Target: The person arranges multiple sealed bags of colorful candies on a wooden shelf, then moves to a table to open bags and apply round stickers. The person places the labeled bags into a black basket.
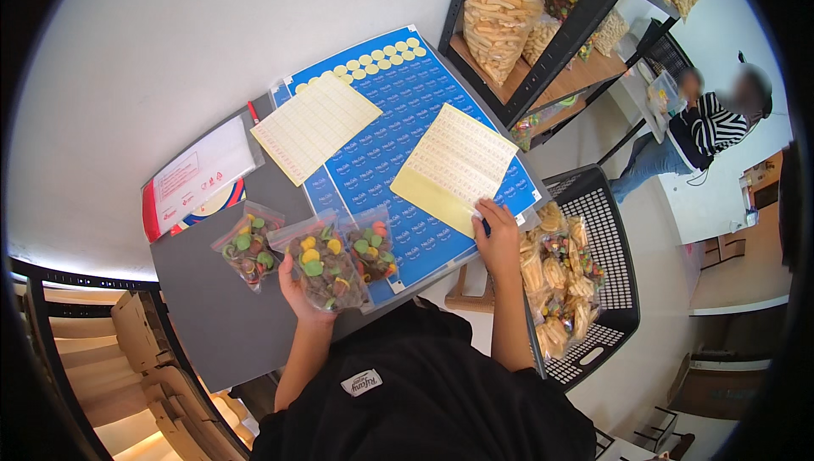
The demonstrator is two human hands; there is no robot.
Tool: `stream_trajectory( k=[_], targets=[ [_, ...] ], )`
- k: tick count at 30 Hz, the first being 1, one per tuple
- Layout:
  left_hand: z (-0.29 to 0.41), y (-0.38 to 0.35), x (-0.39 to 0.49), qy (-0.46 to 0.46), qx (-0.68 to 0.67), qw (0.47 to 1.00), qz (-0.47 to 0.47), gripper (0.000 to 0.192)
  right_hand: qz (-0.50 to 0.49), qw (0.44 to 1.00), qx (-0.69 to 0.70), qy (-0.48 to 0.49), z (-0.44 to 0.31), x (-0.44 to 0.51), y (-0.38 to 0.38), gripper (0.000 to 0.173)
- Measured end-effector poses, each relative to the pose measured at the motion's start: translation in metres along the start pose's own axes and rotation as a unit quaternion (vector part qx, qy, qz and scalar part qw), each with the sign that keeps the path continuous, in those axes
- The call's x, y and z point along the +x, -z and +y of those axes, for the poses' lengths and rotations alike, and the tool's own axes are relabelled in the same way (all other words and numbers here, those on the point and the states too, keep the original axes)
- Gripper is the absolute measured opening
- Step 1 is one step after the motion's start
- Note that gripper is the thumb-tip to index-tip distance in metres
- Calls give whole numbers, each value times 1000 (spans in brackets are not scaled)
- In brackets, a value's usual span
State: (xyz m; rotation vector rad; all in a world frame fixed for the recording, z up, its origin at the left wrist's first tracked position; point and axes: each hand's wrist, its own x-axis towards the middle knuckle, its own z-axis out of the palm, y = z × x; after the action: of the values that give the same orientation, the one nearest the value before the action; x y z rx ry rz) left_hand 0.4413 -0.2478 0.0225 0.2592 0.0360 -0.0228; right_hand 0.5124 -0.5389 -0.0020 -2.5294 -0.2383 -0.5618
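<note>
My left hand [301, 296] grips a clear zip-lock bag [323, 265] of brown, yellow and green round chips by its side, over the front edge of the table. Two similar zip-lock bags lie close by, a left bag [254, 243] on the bare grey tabletop and a right bag [371, 246] on the blue printed mat. With thumb and fingertips, my right hand [498, 235] pinches the lower right edge of a yellow-backed label sheet [459, 159]. Part of that sheet is bare yellow, the rest carries rows of small printed labels. Another label sheet [316, 127] rests farther left.
A blue mat [375, 168] with yellow discs covers much of the grey table [210, 308]. A white-and-red packet [203, 178] and red pen [254, 111] lie left. A black basket [613, 245] of snack bags stands right. Shelves [566, 83] hold bagged snacks; a person [706, 121] is beyond.
</note>
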Motion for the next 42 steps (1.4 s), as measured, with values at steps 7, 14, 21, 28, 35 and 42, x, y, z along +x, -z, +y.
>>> stream_trajectory(
  k=[7, 14, 21, 28, 35, 42],
  targets=[
    [-20, 14, 1, -14, 82, 987, 139, 57, -2, 999, 27, -19, 1, 0, 0, 14],
    [-29, 9, 3, -49, 29, 993, 101, 57, -20, 999, 24, -8, 1, 2, 1, 12],
    [-35, 14, -11, -74, 52, 989, 116, 61, -49, 999, 11, -7, 0, 5, 3, 14],
    [-28, 25, -26, -84, 62, 977, 185, 65, -5, 999, 37, -10, 2, -2, -3, 14],
    [7, 24, -27, -67, 87, 981, 158, 66, 8, 998, 43, -46, -9, -1, -6, 11],
    [33, 26, -41, -38, 76, 987, 139, 65, 37, 998, 32, -45, -7, -4, -11, 12]
  ],
)
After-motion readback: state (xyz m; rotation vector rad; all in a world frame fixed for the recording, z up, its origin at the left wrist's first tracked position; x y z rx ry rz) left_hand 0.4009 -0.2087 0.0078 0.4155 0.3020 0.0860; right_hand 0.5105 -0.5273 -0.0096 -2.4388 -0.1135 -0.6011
